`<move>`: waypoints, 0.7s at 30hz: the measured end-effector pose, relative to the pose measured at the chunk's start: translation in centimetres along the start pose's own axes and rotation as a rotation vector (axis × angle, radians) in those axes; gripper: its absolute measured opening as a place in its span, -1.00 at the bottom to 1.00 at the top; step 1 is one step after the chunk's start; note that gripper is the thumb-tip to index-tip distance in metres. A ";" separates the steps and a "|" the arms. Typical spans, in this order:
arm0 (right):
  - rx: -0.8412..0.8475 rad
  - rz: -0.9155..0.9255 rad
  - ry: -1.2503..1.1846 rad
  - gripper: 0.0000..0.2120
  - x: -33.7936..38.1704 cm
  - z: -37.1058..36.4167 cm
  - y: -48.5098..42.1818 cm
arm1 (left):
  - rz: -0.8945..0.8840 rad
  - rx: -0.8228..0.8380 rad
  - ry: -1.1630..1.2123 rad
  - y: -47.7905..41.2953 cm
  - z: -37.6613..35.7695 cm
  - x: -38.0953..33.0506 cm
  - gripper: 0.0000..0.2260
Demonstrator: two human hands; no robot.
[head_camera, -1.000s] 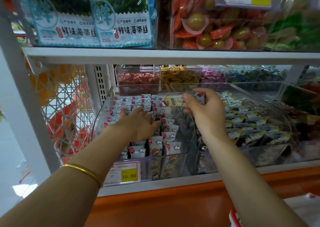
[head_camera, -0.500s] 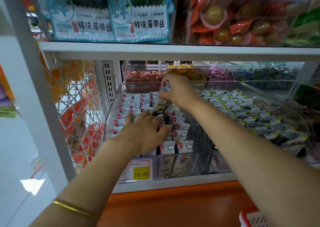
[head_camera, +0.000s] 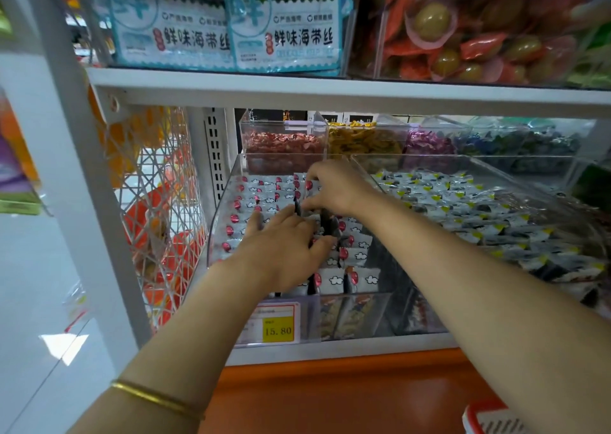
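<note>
Now left hand (head_camera: pixel 286 246) presses, right hand (head_camera: pixel 335 187) pinches packets (head_camera: pixel 330 280).

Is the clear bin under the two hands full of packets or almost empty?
Full: rows of white packets cover the clear bin from back to front.

The way into the left bin (head_camera: pixel 220 235) was open only from above and from the near side, under the upper shelf board (head_camera: pixel 330 91). The left hand (head_camera: pixel 284 248) and the right hand (head_camera: pixel 334 188) together filled much of this opening. The bin's clear left wall closed the left side, and the clear divider (head_camera: pixel 365 175) closed the right. At the far end stood the small bins (head_camera: pixel 281 136). The packets (head_camera: pixel 264 182) lay closely packed over the bottom.
</note>
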State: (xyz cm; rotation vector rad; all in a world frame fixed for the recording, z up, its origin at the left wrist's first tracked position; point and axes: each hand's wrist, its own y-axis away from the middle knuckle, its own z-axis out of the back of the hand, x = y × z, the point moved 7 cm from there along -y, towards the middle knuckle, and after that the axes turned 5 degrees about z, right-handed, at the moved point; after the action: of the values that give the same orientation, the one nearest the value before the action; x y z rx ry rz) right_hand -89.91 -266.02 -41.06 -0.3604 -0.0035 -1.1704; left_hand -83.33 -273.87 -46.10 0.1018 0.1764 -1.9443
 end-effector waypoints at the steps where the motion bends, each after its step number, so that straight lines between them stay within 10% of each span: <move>1: 0.062 0.000 -0.001 -0.69 0.1 -0.5 -0.1 | -0.003 -0.002 0.006 0.1 0.2 0.0 -0.46; 6: 0.307 -0.019 -0.036 -0.70 -0.1 -2.0 -0.3 | 0.001 0.033 0.041 0.5 1.0 0.3 -0.48; 14: -0.035 -0.096 -0.110 -0.76 -1.4 0.1 -1.9 | -0.007 0.049 0.102 0.9 1.8 1.0 -0.47; 21: 0.020 -0.026 0.255 -0.90 -0.8 -1.3 -3.1 | 0.029 0.060 0.072 0.9 1.7 1.7 -0.44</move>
State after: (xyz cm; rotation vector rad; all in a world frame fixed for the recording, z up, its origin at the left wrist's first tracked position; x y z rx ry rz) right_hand -93.28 -266.75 -41.62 -0.1926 0.2026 -1.2341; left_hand -83.10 -276.01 -44.75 0.2127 0.1636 -1.9187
